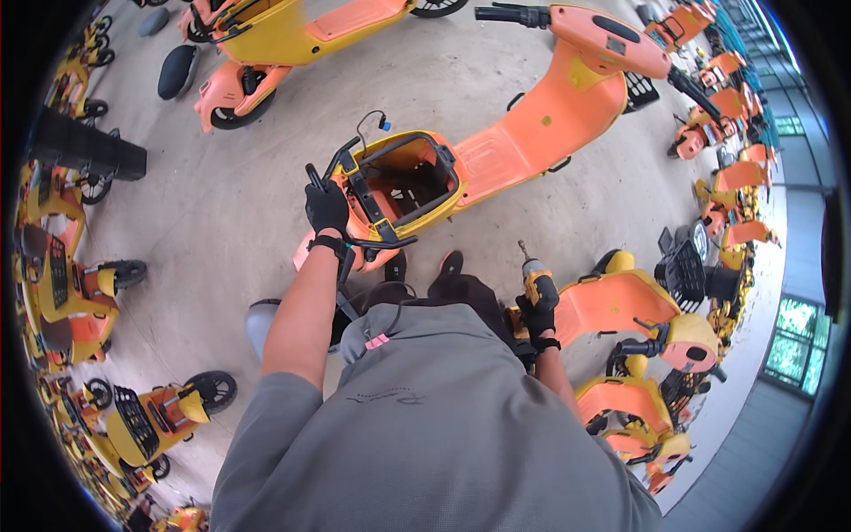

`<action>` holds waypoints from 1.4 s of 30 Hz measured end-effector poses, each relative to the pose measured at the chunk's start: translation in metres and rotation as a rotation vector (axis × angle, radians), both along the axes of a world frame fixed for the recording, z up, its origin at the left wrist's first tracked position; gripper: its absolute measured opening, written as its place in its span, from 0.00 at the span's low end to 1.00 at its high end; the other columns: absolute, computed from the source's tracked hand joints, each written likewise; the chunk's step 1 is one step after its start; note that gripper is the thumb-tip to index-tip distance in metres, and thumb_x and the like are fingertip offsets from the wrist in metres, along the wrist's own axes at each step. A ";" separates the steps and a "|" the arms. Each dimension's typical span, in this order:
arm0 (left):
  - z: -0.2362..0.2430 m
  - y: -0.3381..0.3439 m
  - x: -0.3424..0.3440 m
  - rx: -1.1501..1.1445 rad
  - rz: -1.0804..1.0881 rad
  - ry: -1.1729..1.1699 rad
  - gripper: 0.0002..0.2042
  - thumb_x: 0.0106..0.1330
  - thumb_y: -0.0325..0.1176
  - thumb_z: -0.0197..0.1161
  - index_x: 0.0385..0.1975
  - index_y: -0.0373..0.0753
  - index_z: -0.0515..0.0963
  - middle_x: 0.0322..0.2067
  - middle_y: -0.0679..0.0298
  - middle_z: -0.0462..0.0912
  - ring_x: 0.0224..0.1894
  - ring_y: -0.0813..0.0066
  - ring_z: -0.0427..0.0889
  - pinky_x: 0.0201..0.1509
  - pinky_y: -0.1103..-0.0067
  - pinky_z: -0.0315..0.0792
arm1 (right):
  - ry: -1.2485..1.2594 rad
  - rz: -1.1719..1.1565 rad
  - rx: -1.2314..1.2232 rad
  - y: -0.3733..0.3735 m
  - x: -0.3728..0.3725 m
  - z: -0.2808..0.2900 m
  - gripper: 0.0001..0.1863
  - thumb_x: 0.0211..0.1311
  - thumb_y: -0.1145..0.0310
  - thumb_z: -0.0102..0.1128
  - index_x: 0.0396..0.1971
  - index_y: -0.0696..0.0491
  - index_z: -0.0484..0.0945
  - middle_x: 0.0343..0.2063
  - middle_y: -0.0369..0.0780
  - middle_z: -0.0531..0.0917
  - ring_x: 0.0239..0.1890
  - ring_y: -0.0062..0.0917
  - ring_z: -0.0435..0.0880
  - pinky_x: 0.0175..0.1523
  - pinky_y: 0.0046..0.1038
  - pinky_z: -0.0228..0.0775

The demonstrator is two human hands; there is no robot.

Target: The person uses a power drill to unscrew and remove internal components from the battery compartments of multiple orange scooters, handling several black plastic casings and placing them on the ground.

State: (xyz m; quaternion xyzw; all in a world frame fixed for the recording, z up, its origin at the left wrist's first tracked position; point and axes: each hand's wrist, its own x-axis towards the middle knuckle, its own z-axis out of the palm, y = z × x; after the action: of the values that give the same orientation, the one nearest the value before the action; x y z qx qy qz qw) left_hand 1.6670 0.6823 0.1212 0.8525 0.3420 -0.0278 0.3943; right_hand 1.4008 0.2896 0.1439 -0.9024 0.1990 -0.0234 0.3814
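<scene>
In front of me stands an orange and yellow electric scooter, its seat off and its under-seat compartment uncovered. My left hand, in a black glove, is closed around the black grab rail at the scooter's rear. A thin black cable with a blue connector rises beside the compartment. Low at my right side, my right hand, also gloved, grips a yellow and black cordless drill with its bit pointing forward. The drill is apart from the scooter.
Another scooter stands beyond, with a loose black seat on the floor near it. Stacked black crates are at the left. More scooters stand close on my right, and rows of them line both sides.
</scene>
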 end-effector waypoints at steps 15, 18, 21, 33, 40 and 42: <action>0.007 -0.005 -0.004 0.153 0.180 0.218 0.24 0.61 0.55 0.50 0.39 0.37 0.70 0.38 0.45 0.79 0.44 0.48 0.78 0.47 0.61 0.70 | -0.187 0.818 -0.228 -0.071 0.243 -0.043 0.12 0.52 0.66 0.66 0.33 0.55 0.77 0.30 0.39 0.79 0.36 0.28 0.78 0.41 0.30 0.69; 0.014 -0.016 -0.002 0.210 0.216 0.226 0.24 0.61 0.54 0.50 0.40 0.36 0.70 0.40 0.45 0.79 0.46 0.48 0.77 0.48 0.61 0.70 | -0.360 0.933 -0.110 -0.054 0.287 -0.036 0.11 0.54 0.66 0.66 0.35 0.55 0.77 0.29 0.37 0.80 0.32 0.23 0.79 0.36 0.26 0.71; 0.008 -0.011 -0.004 0.254 0.230 0.214 0.24 0.60 0.55 0.51 0.37 0.36 0.72 0.37 0.44 0.79 0.43 0.46 0.78 0.46 0.61 0.71 | -0.023 0.787 0.346 -0.031 0.306 -0.042 0.15 0.54 0.66 0.67 0.40 0.54 0.76 0.29 0.32 0.79 0.30 0.14 0.77 0.33 0.20 0.70; 0.014 -0.023 -0.004 0.401 0.321 0.200 0.22 0.57 0.53 0.54 0.32 0.35 0.72 0.28 0.47 0.81 0.35 0.48 0.81 0.40 0.61 0.73 | 0.081 0.917 0.398 0.031 0.323 -0.053 0.14 0.57 0.68 0.64 0.41 0.55 0.75 0.33 0.33 0.79 0.34 0.15 0.78 0.37 0.20 0.72; 0.013 -0.026 -0.006 0.422 0.352 0.210 0.22 0.56 0.54 0.56 0.31 0.37 0.73 0.26 0.49 0.81 0.33 0.49 0.81 0.37 0.61 0.73 | 0.100 0.994 0.373 0.025 0.330 -0.066 0.15 0.56 0.69 0.64 0.43 0.54 0.75 0.35 0.34 0.79 0.37 0.17 0.78 0.40 0.21 0.73; 0.014 -0.025 -0.006 0.413 0.362 0.211 0.22 0.56 0.54 0.56 0.31 0.37 0.73 0.26 0.49 0.81 0.33 0.49 0.81 0.37 0.62 0.73 | 0.123 1.019 0.350 0.025 0.331 -0.066 0.16 0.56 0.69 0.65 0.43 0.54 0.74 0.36 0.34 0.79 0.38 0.17 0.78 0.41 0.21 0.73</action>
State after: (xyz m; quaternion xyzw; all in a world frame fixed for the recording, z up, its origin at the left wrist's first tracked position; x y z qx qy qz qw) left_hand 1.6612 0.6572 0.1350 0.8322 0.5261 0.0248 0.1733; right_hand 1.7318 0.3144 0.0781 -0.8074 -0.2409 0.2507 0.4766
